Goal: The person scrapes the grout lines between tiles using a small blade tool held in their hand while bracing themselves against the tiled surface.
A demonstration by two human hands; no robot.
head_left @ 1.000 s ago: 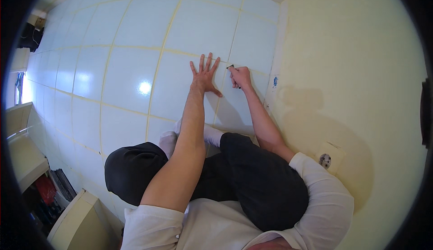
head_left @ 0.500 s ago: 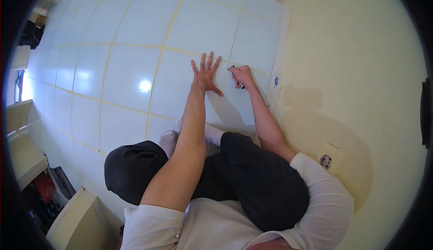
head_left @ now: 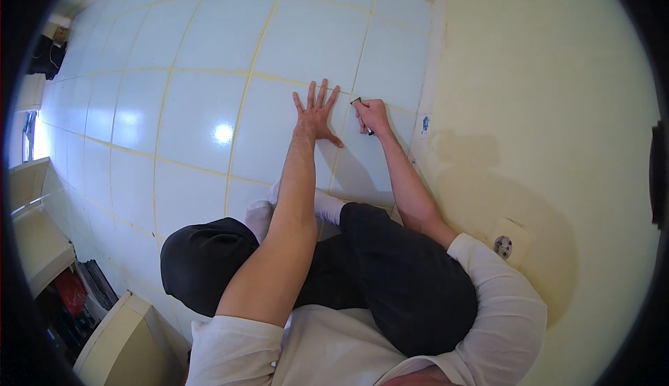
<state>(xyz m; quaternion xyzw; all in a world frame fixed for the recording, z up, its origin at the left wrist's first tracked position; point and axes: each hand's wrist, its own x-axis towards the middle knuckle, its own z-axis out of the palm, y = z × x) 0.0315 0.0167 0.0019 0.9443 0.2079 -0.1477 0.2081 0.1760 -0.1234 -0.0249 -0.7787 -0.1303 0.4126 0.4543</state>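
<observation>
My left hand (head_left: 317,119) lies flat on the pale blue tiled floor (head_left: 293,34), its fingers spread. Just to its right, my right hand (head_left: 374,116) is closed round a small slim tool (head_left: 356,100) with a dark, angular head and a shiny end. The fist covers most of the tool, so its exact kind does not show. Its head is at or close to a tile joint (head_left: 348,111) between my hands. Many of the joints are yellowish; those around the tool look thinner and greyer.
A cream wall (head_left: 543,107) rises close on my right, with a socket (head_left: 503,245) low on it. My sock-covered feet (head_left: 260,217) and bent knees are below my hands. Cream furniture (head_left: 115,330) and an open shelf of dark and red items (head_left: 70,292) stand at left.
My right hand and the tool have shifted very slightly up and left. The left hand stays flat in nearly the same spot.
</observation>
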